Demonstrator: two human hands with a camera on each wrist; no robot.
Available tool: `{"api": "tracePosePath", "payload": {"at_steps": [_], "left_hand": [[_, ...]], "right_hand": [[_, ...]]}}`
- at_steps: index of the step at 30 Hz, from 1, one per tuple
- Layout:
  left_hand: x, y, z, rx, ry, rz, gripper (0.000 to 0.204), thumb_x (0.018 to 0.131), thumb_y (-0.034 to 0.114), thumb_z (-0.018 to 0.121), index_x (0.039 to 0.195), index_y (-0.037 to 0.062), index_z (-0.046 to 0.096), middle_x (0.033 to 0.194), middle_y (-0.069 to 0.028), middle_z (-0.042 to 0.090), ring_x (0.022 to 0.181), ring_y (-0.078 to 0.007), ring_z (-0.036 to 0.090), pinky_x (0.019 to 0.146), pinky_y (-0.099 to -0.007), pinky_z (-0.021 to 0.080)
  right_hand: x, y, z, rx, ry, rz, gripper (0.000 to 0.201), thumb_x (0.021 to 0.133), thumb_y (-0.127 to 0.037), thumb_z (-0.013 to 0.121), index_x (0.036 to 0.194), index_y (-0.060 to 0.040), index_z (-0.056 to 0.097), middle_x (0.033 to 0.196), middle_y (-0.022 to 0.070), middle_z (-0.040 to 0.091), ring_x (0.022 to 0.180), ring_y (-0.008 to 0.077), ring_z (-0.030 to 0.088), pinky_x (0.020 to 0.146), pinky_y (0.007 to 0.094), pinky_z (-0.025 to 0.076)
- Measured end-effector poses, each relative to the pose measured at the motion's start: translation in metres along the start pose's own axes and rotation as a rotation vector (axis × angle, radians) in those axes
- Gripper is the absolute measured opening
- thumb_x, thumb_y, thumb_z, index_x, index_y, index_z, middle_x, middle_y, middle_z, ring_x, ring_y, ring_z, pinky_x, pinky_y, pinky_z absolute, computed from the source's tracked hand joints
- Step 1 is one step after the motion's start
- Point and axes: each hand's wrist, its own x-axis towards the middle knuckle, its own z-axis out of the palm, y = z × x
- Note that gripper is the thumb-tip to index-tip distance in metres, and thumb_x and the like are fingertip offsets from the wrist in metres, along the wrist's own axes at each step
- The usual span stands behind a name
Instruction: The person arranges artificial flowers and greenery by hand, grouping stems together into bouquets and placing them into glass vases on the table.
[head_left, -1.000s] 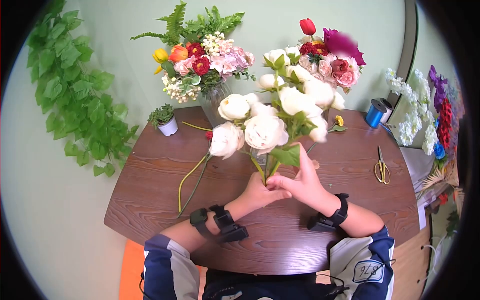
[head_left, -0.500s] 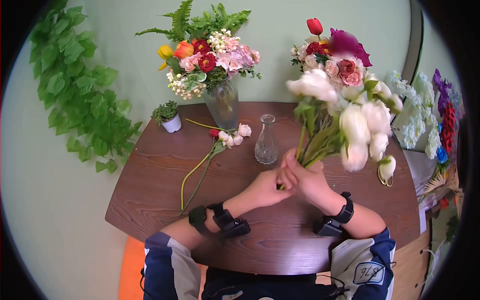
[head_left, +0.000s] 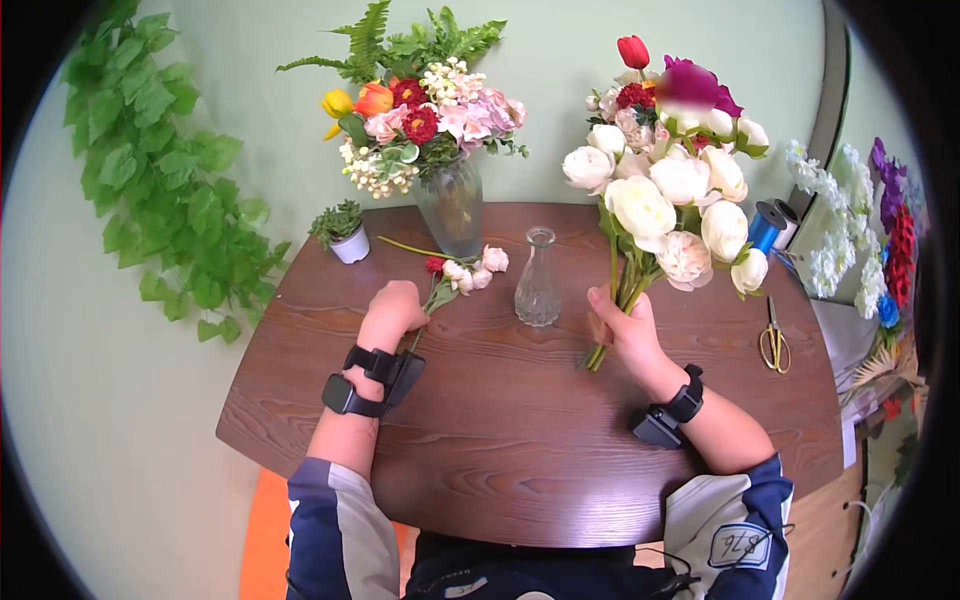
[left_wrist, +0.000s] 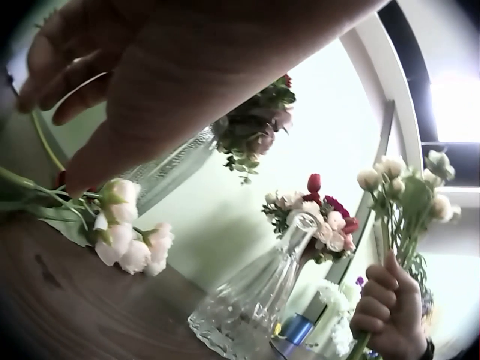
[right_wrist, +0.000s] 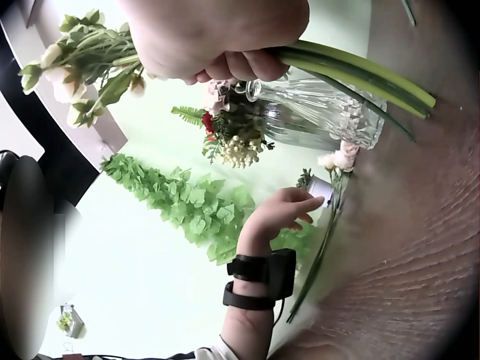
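Observation:
My right hand point(head_left: 632, 330) grips the green stems of a bunch of white peonies point(head_left: 642, 212), which leans to the right above the table; the cut stem ends stick out below the fist. My left hand point(head_left: 398, 306) is over the stems of a sprig of small pale pink roses point(head_left: 478, 274) lying on the table. In the left wrist view, its fingers point(left_wrist: 84, 73) are spread apart, with the thumb close over the stems. A red flower point(head_left: 434, 264) lies beside the roses. Between my hands stands a small clear glass vase point(head_left: 538, 290) with no flowers in it.
Behind stands a large glass vase point(head_left: 452, 212) of mixed flowers; another arrangement point(head_left: 632, 98) is partly hidden by the peonies. A potted succulent point(head_left: 346, 240) is at the back left. Scissors point(head_left: 774, 345) and ribbon spools point(head_left: 766, 228) sit on the right. Leafy vines point(head_left: 150, 150) hang on the wall.
The peonies swung rightward, uncovering the small vase. My left hand let go of their stems and moved left to the rose sprig, while my right hand kept its hold.

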Motion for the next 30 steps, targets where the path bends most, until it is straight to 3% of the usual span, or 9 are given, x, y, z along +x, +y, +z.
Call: {"api": "tracePosePath", "payload": {"at_steps": [1, 2, 6, 8, 11, 15, 17, 20, 30], "left_hand": [[0.005, -0.002, 0.001, -0.009, -0.25, -0.042, 0.04, 0.068, 0.027, 0.073, 0.08, -0.0098, 0.062, 0.08, -0.0262, 0.062, 0.084, -0.034, 0.063, 0.073, -0.042, 0.05], [0.012, -0.003, 0.005, 0.095, -0.251, -0.037, 0.029, 0.069, 0.016, 0.066, 0.094, 0.0019, 0.065, 0.095, -0.0188, 0.064, 0.091, -0.0345, 0.061, 0.077, -0.0397, 0.051], [0.011, -0.008, 0.005, 0.092, -0.192, 0.018, 0.021, 0.072, 0.015, 0.063, 0.09, 0.0037, 0.065, 0.091, -0.0206, 0.064, 0.087, -0.0357, 0.062, 0.075, -0.0416, 0.051], [0.014, -0.011, 0.008, -0.069, 0.174, 0.064, 0.017, 0.079, 0.02, 0.061, 0.087, 0.0056, 0.062, 0.083, -0.0193, 0.063, 0.08, -0.0381, 0.06, 0.07, -0.0437, 0.049], [0.016, -0.01, 0.008, -0.15, 0.374, 0.115, 0.015, 0.085, 0.017, 0.054, 0.093, 0.0048, 0.055, 0.089, -0.017, 0.059, 0.08, -0.0397, 0.058, 0.07, -0.0451, 0.048], [0.016, -0.014, 0.004, -0.192, 0.341, 0.397, 0.015, 0.084, 0.011, 0.054, 0.099, 0.0062, 0.053, 0.099, -0.0156, 0.054, 0.087, -0.038, 0.056, 0.073, -0.0438, 0.047], [0.019, -0.016, 0.008, -0.29, 0.223, 0.515, 0.025, 0.078, 0.004, 0.059, 0.102, 0.0079, 0.052, 0.108, -0.0145, 0.05, 0.099, -0.0346, 0.053, 0.081, -0.0411, 0.046], [0.025, -0.019, 0.022, -0.389, 0.321, 0.557, 0.035, 0.074, -0.005, 0.055, 0.107, 0.0067, 0.053, 0.112, -0.0148, 0.05, 0.105, -0.035, 0.051, 0.087, -0.0407, 0.043], [0.052, -0.055, 0.063, -0.454, 0.351, 0.475, 0.064, 0.069, -0.015, 0.039, 0.13, 0.0065, 0.037, 0.139, -0.015, 0.033, 0.124, -0.0336, 0.036, 0.101, -0.0362, 0.035]], "right_hand": [[-0.001, 0.003, 0.0, -0.034, -0.019, -0.024, 0.025, 0.09, -0.013, 0.054, 0.068, -0.0104, 0.043, 0.05, -0.006, 0.037, 0.042, 0.0034, 0.029, 0.039, 0.021, 0.023], [-0.001, 0.007, -0.001, -0.036, -0.024, -0.024, 0.025, 0.09, -0.013, 0.054, 0.068, -0.0104, 0.043, 0.05, -0.006, 0.037, 0.042, 0.0034, 0.029, 0.039, 0.021, 0.023], [-0.003, 0.01, -0.001, -0.118, -0.06, 0.02, 0.026, 0.089, -0.013, 0.055, 0.066, -0.0106, 0.043, 0.051, -0.0062, 0.038, 0.043, 0.0031, 0.031, 0.04, 0.0207, 0.024], [-0.003, 0.008, 0.004, -0.113, -0.025, 0.054, 0.029, 0.089, -0.013, 0.056, 0.063, -0.0109, 0.043, 0.05, -0.0067, 0.038, 0.043, 0.0026, 0.031, 0.04, 0.0207, 0.024], [0.0, 0.016, -0.003, -0.127, -0.047, 0.055, 0.029, 0.089, -0.014, 0.056, 0.063, -0.0104, 0.044, 0.049, -0.0068, 0.037, 0.043, 0.0023, 0.031, 0.04, 0.0207, 0.024], [0.0, 0.013, -0.003, -0.117, -0.038, 0.071, 0.03, 0.089, -0.014, 0.056, 0.062, -0.0104, 0.044, 0.049, -0.0066, 0.037, 0.043, 0.0022, 0.031, 0.04, 0.021, 0.024], [0.0, 0.015, -0.004, -0.155, -0.046, 0.043, 0.031, 0.089, -0.015, 0.056, 0.06, -0.0106, 0.043, 0.048, -0.0064, 0.038, 0.043, 0.0024, 0.031, 0.04, 0.0214, 0.023], [0.0, 0.017, -0.005, -0.144, -0.07, 0.065, 0.032, 0.089, -0.015, 0.055, 0.059, -0.0106, 0.043, 0.048, -0.0066, 0.038, 0.043, 0.0023, 0.031, 0.04, 0.0214, 0.023], [-0.003, 0.05, -0.025, -0.3, -0.187, -0.036, 0.032, 0.092, -0.016, 0.051, 0.063, -0.0117, 0.036, 0.052, -0.0051, 0.03, 0.046, 0.0064, 0.026, 0.043, 0.0234, 0.022]]}}
